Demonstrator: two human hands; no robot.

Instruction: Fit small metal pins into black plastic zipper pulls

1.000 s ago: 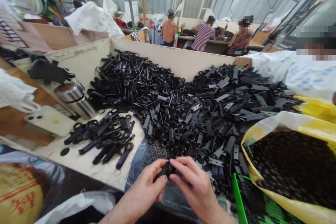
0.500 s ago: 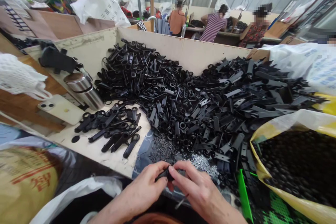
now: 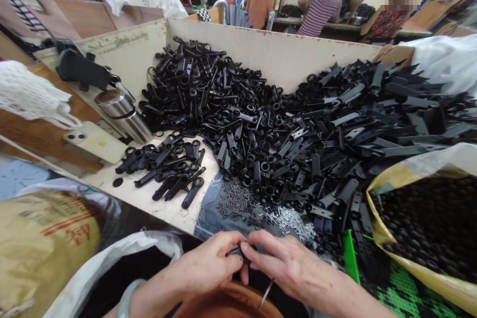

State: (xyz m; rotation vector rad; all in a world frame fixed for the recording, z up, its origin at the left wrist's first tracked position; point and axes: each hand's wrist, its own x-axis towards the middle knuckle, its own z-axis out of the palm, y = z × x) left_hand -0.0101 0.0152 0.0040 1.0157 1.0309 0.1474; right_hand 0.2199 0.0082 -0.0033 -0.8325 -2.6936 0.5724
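Both hands meet low in the middle of the head view, around a small black plastic part (image 3: 235,252). My left hand (image 3: 214,263) grips it between thumb and fingers. The fingertips of my right hand (image 3: 278,261) press on its right end; much of the part is hidden. A thin metal rod (image 3: 266,295) shows below my right hand; I cannot tell whether it is held. Just beyond the hands lie silver pins (image 3: 292,222) and small dark pins (image 3: 236,198) on a dark cloth. Finished-looking black parts (image 3: 169,166) lie loose on the board at left.
A large heap of black plastic parts (image 3: 238,114) fills the walled bench. A steel flask (image 3: 124,115) and a phone (image 3: 95,143) stand left. A yellow sack (image 3: 380,218) of black beads and a green basket (image 3: 400,283) sit right. A brown tub (image 3: 227,303) is beneath my hands.
The view has tipped downward and shifted left, showing more of the brown tub. Both hands stay closed around the black part, with only slight finger movement.
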